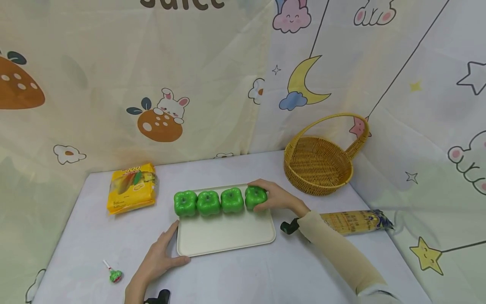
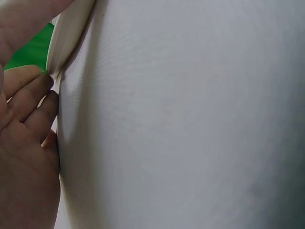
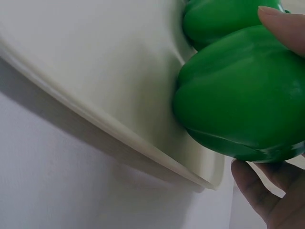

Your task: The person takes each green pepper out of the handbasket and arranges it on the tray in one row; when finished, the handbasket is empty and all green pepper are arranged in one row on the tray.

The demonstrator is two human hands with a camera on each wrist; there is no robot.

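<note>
Several green bell peppers stand in a row along the far edge of a cream tray. My right hand grips the rightmost bell pepper, thumb on its near side and fingers around its far right. The right wrist view shows that bell pepper between thumb and fingertips, over the tray's corner, with another pepper beside it. At the tray's near left corner, my left hand spreads its thumb and fingers along the rim. In the left wrist view the left fingers look nearly straight beside the rim.
A yellow mango-printed packet lies at the back left, a lollipop at the front left. On the right are a wicker basket with a tall handle and a long yellow packet, partly behind the right sleeve. Printed cloth hangs behind the table.
</note>
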